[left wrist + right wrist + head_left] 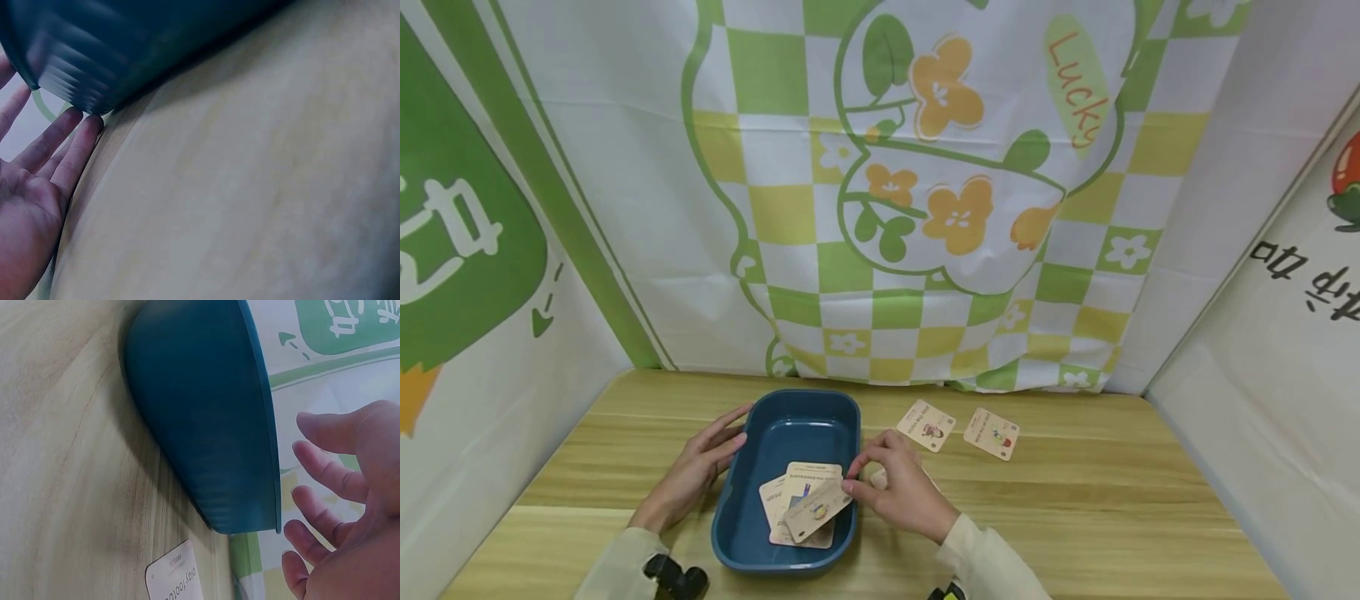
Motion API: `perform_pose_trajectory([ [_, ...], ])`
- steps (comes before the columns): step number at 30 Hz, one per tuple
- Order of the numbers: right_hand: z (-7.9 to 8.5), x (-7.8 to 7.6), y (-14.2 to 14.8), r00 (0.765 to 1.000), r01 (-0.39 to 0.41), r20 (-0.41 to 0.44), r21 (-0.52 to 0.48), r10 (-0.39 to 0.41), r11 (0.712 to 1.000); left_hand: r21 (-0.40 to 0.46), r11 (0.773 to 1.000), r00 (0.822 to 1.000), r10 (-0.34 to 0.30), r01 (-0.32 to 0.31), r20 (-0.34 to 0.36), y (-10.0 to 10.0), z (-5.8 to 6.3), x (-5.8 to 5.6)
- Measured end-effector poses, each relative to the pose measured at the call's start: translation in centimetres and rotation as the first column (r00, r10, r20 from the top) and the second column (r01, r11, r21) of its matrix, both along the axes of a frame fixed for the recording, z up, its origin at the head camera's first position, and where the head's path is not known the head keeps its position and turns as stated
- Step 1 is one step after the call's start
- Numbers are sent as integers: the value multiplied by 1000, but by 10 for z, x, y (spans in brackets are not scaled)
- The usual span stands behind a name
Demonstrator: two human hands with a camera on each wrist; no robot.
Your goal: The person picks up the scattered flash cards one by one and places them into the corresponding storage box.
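A blue plastic box (760, 475) stands on the table. My left hand (694, 473) rests against its left side, fingers fairly straight; in the left wrist view the fingertips (94, 122) touch the outer wall. Inside lie several printed cards (807, 475), overlapping. A tilted card (812, 515) is uppermost, its right corner just under my right thumb tip in the head view. My right hand (901, 485) hovers over the right rim. The right wrist view shows its fingers (325, 515) loosely bent and apart, with no card between them. Another card (880, 478) is partly hidden beneath this hand.
Two more cards, one (927, 426) and another (992, 433), lie on the wooden table (1075, 500) right of the box. A card with text (178, 578) shows near the box in the right wrist view. Printed cloth (925, 317) hangs along the back edge.
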State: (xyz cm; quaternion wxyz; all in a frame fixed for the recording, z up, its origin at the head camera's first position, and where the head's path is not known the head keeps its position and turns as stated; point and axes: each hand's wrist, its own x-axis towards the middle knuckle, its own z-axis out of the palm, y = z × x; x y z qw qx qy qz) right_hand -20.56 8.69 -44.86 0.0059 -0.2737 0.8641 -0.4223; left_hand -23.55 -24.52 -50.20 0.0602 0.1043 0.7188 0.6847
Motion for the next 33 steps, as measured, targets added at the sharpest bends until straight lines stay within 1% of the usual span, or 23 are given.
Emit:
perform_pose_trajectory([
  [9,-1,2,6,999,19,-33,-14,-20,1000,6,1000,1000,7,-7,8,0,0,0],
  [17,-1,1,18,1000,24,-16,-31,-25,999,12,1000,1000,-6,6,-4,0,0,0],
  [23,-4,-2,29,999,37,-29,-62,-39,997,16,1000,1000,-7,7,-1,0,-1,0],
  [25,-5,-3,32,998,46,-32,-55,-48,997,14,1000,1000,-6,6,-1,0,-1,0],
  [29,-8,-5,39,997,65,-43,-13,-66,998,15,1000,1000,-2,2,0,0,-1,0],
  [33,-12,-8,45,997,78,-27,32,-77,996,5,1000,1000,3,-3,3,0,-1,-1],
])
